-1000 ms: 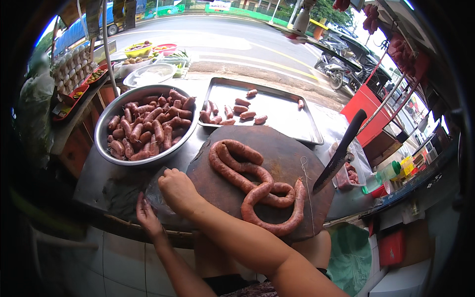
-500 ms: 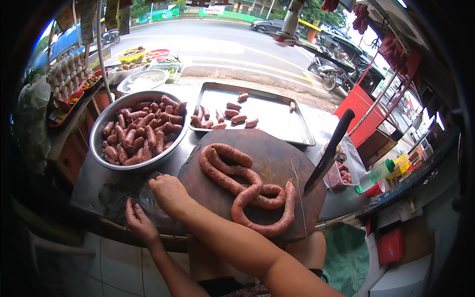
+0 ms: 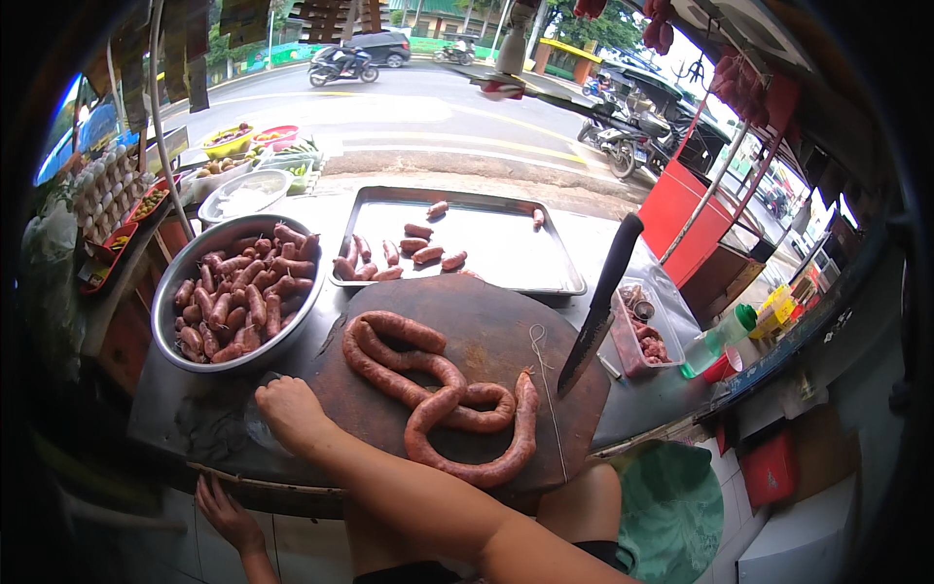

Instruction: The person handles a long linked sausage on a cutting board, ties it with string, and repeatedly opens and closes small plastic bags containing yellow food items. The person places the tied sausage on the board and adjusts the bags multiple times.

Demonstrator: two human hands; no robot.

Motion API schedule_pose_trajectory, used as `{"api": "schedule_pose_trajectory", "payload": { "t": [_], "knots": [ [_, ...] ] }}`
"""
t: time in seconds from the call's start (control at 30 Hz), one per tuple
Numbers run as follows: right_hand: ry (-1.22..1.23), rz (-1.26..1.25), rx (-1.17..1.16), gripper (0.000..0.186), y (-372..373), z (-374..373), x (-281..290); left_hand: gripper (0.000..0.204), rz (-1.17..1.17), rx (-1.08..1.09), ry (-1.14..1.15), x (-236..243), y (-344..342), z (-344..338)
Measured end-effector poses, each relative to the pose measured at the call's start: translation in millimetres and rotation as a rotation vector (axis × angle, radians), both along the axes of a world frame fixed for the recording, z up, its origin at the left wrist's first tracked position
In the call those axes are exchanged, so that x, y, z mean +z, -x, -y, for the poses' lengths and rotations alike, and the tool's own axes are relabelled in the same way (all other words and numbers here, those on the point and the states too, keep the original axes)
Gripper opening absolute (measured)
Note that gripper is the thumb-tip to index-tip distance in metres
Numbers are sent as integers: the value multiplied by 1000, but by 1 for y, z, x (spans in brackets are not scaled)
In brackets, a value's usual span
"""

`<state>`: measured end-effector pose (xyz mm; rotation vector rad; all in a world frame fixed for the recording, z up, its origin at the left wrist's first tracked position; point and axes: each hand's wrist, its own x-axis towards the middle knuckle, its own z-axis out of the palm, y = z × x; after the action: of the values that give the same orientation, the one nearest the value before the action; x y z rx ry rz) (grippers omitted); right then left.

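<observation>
My right hand (image 3: 295, 414) is closed in a fist over the left side of the metal table. Thin clear plastic, likely a bag (image 3: 261, 430), shows beside and beneath its fingers. My left hand (image 3: 231, 516) is lower, its fingers stretched against the table's front edge, holding nothing. Beyond my right forearm, a long looped sausage (image 3: 438, 378) lies on a round wooden chopping board (image 3: 486, 321). A loop of string (image 3: 550, 409) lies right of the sausage. A black-handled knife (image 3: 593, 321) stands upright at the board's right side.
A metal basin (image 3: 165, 336) heaped with short sausage links stands at the left. Behind the board is a metal tray (image 3: 506, 263) with several links. A plastic tub (image 3: 632, 360) of meat sits right of the knife. Egg trays (image 3: 102, 195) and fruit bowls are at far left.
My left hand has moved down, away from my right hand, to the table's front edge. My right hand stays closed by the plastic. The whole view has shifted; a motorcycle now passes on the road.
</observation>
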<state>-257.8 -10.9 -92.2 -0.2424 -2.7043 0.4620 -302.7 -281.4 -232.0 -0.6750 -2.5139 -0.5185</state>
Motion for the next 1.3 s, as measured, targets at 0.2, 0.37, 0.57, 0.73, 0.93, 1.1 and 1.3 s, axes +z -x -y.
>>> {"api": "schedule_pose_trajectory", "payload": {
  "t": [0.2, 0.37, 0.57, 0.73, 0.93, 1.1, 1.3],
  "knots": [
    [-26, 27, -14, 8, 6, 3, -6, 51, 511, 35, 1144, -159, -160, 119],
    [26, 48, -11, 8, 8, 3, -8, 54, 930, 107, 1006, -182, -228, 92],
    [31, 32, -27, 9, 10, 6, -9, 53, 1014, 147, 838, -125, -215, 45],
    [-20, 31, -5, 10, 5, 3, -4, 53, 967, 291, 437, -64, -184, 24],
    [183, -125, -18, 19, -8, -8, 19, 59, 470, 29, -635, 41, -106, -39],
    [176, -310, -133, 16, -12, -17, 35, 47, 360, -172, -827, 101, -46, -111],
    [146, -278, -141, 14, -15, -17, 41, 37, 557, -65, -915, 101, -54, -157]
  ]
}}
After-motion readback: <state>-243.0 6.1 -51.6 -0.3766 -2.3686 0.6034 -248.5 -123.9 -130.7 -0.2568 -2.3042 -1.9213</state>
